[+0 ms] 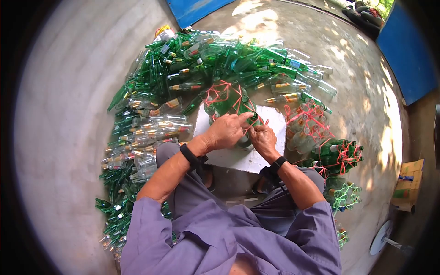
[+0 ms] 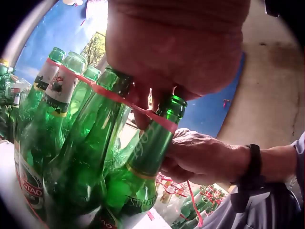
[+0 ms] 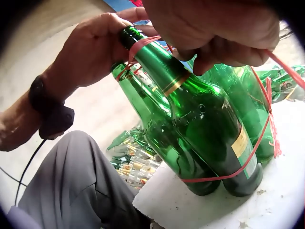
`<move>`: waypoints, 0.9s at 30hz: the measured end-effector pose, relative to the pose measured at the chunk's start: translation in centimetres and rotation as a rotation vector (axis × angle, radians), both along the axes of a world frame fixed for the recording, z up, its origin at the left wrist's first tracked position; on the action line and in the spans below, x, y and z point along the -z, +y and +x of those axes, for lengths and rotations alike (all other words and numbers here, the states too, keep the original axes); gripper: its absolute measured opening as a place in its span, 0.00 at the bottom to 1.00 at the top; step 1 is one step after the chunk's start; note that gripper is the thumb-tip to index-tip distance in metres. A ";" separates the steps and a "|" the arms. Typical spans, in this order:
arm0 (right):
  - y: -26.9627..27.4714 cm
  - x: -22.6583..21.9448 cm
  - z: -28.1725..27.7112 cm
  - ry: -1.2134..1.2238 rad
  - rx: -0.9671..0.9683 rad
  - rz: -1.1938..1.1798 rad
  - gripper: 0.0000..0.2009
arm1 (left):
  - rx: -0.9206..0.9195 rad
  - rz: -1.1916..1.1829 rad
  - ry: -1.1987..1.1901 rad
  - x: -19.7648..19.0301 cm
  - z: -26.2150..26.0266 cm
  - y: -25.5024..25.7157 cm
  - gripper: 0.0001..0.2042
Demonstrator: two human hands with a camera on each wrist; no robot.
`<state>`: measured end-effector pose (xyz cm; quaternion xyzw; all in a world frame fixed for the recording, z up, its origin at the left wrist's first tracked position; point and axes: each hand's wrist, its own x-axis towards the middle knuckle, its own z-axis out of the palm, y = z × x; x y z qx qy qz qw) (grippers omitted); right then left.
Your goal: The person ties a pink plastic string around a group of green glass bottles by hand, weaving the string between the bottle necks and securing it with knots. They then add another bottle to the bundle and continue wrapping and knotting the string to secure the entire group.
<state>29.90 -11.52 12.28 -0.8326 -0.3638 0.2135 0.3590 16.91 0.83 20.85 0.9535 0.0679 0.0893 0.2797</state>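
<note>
While the left hand (image 1: pixel 225 132) pinches the bottle neck (image 3: pixel 147 52), right hand (image 1: pixel 263 140) grip clamps red string (image 3: pixel 267 119)

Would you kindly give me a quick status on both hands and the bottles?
Left hand grips green bottle neck. Right hand pulls red string around the necks. Bundle stands on white board. Nothing blocking.

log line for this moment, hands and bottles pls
left hand: grips green bottle neck | right hand: pinches red string | string: wound round bottle necks | bundle: upright on white board
</note>
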 end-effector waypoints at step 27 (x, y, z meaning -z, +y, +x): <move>-0.1 -0.2 1.3 0.141 -0.248 0.291 0.19 | -0.223 -0.008 0.123 -3.5 -1.0 4.8 0.06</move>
